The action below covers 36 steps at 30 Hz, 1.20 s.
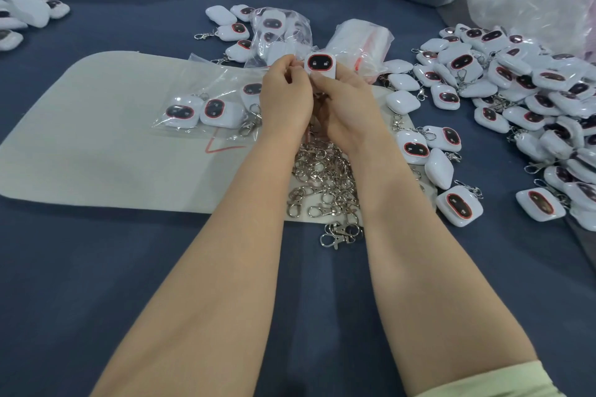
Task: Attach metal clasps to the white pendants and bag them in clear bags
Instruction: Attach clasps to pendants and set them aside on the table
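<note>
Gripping a pendant (320, 65) in our right hand (343, 109), we pinch its edge with our left hand (285, 100) above the mat (96, 155). Clasps (325, 177) heap at the mat's right end.

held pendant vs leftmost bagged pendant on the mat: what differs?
1. The held pendant stands upright off the table, face to the camera; the bagged pendant lies flat on the mat.
2. The held pendant is bare, gripped by the right hand, with the left hand pinching at its edge; the bagged pendant sits untouched inside a clear bag.
Shared: white shell, dark oval face ringed in red.
</note>
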### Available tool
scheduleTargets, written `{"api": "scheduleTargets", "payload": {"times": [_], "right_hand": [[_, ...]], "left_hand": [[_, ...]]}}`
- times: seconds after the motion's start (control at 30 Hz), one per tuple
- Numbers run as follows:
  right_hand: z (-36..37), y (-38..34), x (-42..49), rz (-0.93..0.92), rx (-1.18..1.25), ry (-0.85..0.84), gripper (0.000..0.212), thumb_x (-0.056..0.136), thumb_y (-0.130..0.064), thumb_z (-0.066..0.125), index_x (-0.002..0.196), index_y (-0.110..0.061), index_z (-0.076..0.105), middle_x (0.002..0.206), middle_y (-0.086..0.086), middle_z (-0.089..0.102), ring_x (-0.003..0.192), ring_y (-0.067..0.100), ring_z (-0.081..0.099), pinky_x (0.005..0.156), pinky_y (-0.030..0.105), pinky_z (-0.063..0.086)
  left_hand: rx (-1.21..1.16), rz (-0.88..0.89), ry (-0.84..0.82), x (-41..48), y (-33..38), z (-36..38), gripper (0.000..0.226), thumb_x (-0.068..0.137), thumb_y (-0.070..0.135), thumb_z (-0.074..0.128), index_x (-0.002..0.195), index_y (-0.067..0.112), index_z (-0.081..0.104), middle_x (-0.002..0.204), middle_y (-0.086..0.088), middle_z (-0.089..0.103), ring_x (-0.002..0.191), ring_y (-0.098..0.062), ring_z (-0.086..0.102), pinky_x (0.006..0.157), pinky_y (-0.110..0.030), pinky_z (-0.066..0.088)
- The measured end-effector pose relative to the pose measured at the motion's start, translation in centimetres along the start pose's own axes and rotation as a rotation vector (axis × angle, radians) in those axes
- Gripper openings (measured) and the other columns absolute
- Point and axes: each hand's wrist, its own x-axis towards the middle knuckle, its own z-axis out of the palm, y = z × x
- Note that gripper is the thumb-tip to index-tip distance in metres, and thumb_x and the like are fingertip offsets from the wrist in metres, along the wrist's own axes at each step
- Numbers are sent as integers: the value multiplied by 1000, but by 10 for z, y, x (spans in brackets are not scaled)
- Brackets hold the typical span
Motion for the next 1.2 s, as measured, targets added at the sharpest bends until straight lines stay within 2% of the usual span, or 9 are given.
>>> {"api": "scheduleTargets", "payload": {"times": [0.13, 0.27, 0.43, 0.6, 0.7, 0.77, 0.9, 1.07, 1.2], "right_hand": [[-1, 0, -1, -43, -13, -81, 20, 98, 6, 42, 109, 0, 57, 93, 13, 62, 85, 19, 60, 77, 25, 50], [-1, 1, -1, -61, 2, -115, 22, 98, 5, 41, 100, -8, 59, 92, 11, 64, 87, 20, 61, 81, 28, 50], [0, 1, 1, -21, 29, -70, 19, 98, 2, 44, 110, -2, 57, 94, 13, 63, 85, 19, 61, 73, 24, 51], [1, -1, 6, 4, 119, 139, 29, 100, -7, 44, 124, 6, 53, 105, 16, 66, 77, 21, 66, 60, 26, 54], [-2, 1, 9, -67, 33, 206, 26, 99, -5, 46, 122, 2, 54, 101, 16, 65, 76, 23, 64, 64, 32, 52], [-3, 1, 8, -94, -11, 186, 21, 99, -7, 48, 118, -3, 56, 101, 17, 62, 82, 26, 60, 68, 34, 51], [-3, 1, 6, -112, -38, 96, 12, 100, -11, 48, 104, -16, 58, 99, 19, 63, 80, 28, 61, 57, 26, 49], [-2, 3, 6, -76, -95, 92, 13, 99, -13, 51, 111, -9, 57, 95, 18, 63, 64, 20, 59, 44, 20, 44], [-3, 3, 6, -77, -69, 102, 2, 98, -13, 54, 97, -13, 56, 91, 18, 63, 58, 17, 58, 43, 18, 43]], "left_hand": [[0, 3, -3, 1, 0, -1, 32, 94, 7, 42, 122, 5, 58, 119, -11, 63, 115, -27, 57, 103, -41, 43], [-3, 11, -11, 2, 0, -2, 30, 94, 7, 42, 118, 3, 59, 117, -13, 64, 113, -28, 57, 102, -41, 44], [-11, 11, -7, 0, 1, -3, 33, 96, 9, 42, 127, 9, 55, 106, 4, 59, 107, -16, 57, 103, -35, 44], [103, 85, -40, -4, 2, -1, 33, 97, 13, 42, 127, 11, 54, 107, 6, 60, 109, -16, 58, 100, -30, 43], [184, 147, -49, -8, 2, 0, 29, 96, 12, 43, 120, 13, 58, 98, 10, 54, 106, -13, 57, 91, -21, 42], [165, 135, -56, -9, 2, 0, 26, 95, 12, 44, 116, 13, 59, 100, 8, 57, 107, -17, 59, 95, -29, 45], [76, 85, -50, -7, 2, -2, 16, 94, 14, 49, 105, 17, 60, 105, -4, 67, 100, -32, 63, 91, -48, 50], [71, 113, -49, -5, 0, -3, 23, 95, 12, 51, 112, 11, 65, 110, -7, 69, 105, -21, 63, 95, -41, 49], [93, 121, -83, -3, -1, -2, 27, 96, 12, 49, 118, 12, 65, 115, -6, 67, 109, -20, 61, 99, -39, 47]]}}
